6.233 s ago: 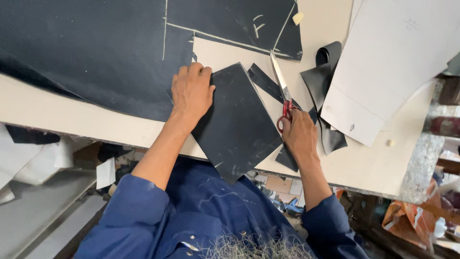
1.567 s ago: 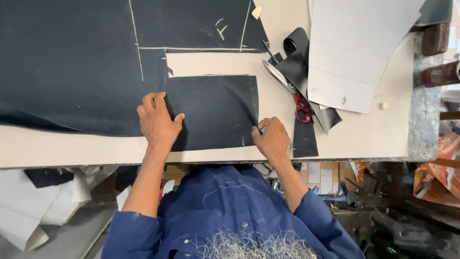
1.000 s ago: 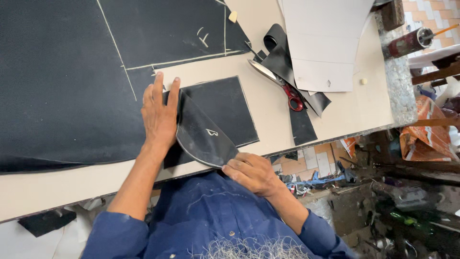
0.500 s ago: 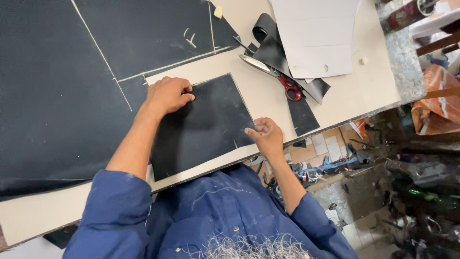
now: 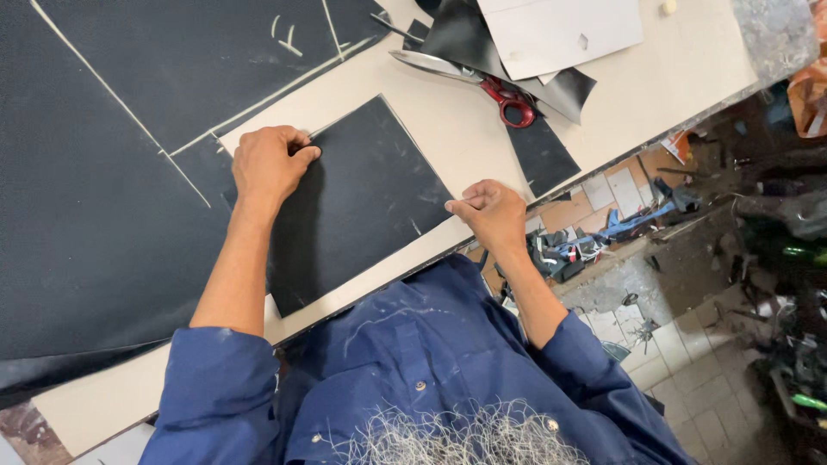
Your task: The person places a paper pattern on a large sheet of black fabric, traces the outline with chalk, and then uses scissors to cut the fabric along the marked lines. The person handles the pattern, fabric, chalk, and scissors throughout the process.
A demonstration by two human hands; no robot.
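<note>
Black leather piece (image 5: 357, 207) lies flat on the tan table (image 5: 672, 77), beside the big chalk-marked sheet (image 5: 95, 172). It could likely slide or crease if 1 hand pulls harder than the other. Left hand (image 5: 269, 164), knuckles curled, pinches its far corner; right hand (image 5: 491, 211) nips the near corner at the table edge. Red-handled scissors (image 5: 469, 76) lie apart.

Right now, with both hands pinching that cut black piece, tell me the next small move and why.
Probably lift the cut black piece off the table. The left hand pinches its far corner and the right hand its near corner; it lies flat, already separate from the large chalk-marked sheet.
</note>
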